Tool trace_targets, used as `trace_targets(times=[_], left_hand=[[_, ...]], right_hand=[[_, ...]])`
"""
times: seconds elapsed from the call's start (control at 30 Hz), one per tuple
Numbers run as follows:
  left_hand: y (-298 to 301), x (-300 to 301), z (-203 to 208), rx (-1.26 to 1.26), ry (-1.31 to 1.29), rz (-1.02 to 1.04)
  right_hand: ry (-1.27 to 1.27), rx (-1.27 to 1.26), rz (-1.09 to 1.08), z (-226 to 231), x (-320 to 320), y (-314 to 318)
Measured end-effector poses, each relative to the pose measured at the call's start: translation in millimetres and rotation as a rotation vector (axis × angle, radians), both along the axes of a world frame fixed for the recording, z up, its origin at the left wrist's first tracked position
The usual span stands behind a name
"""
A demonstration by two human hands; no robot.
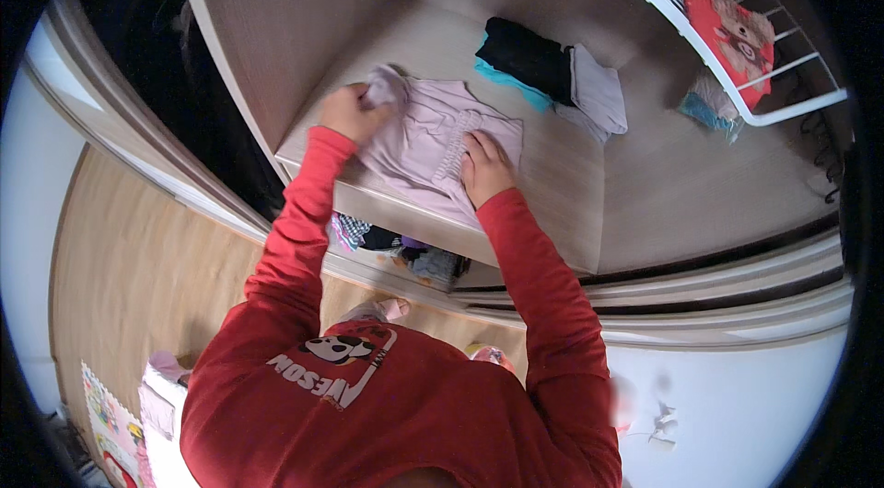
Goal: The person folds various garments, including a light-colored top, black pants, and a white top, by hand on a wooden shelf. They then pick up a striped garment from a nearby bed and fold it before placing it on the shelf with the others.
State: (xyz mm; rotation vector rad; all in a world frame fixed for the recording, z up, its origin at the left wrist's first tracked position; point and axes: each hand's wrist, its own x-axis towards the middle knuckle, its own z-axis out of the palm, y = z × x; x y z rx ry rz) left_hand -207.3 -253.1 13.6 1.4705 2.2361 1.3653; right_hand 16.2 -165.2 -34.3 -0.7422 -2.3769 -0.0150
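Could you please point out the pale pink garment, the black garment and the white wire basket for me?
Pale pink garment (431, 133): head view, middle of its spread fabric.
Black garment (528, 58): head view, middle of its folded top.
White wire basket (665, 5): head view, on its curved rim.

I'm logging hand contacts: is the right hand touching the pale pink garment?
Touching. The head view shows the right hand resting on the pale pink garment at its gathered band, with no gap visible.

Pink cloth (419, 140): partly hidden from me by right hand (486, 171). Turquoise cloth (514, 86): mostly under black cloth (527, 57). Basket (799, 110): cut off above.
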Motion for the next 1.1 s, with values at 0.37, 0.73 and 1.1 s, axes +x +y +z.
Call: trace_targets(times=[0.37,0.73,1.1], left_hand=[[66,176,-46,0.349,0.257,-0.763],[16,88,-28,0.198,-0.313,-0.380],[44,84,-4,-0.308,-1.452,-0.717]], right_hand=[[0.788,-1.457,-0.302,-19,69,88],[0.126,-0.634,-0.483,4,62,67],[0.758,-1.836,0.054,44,63,38]])
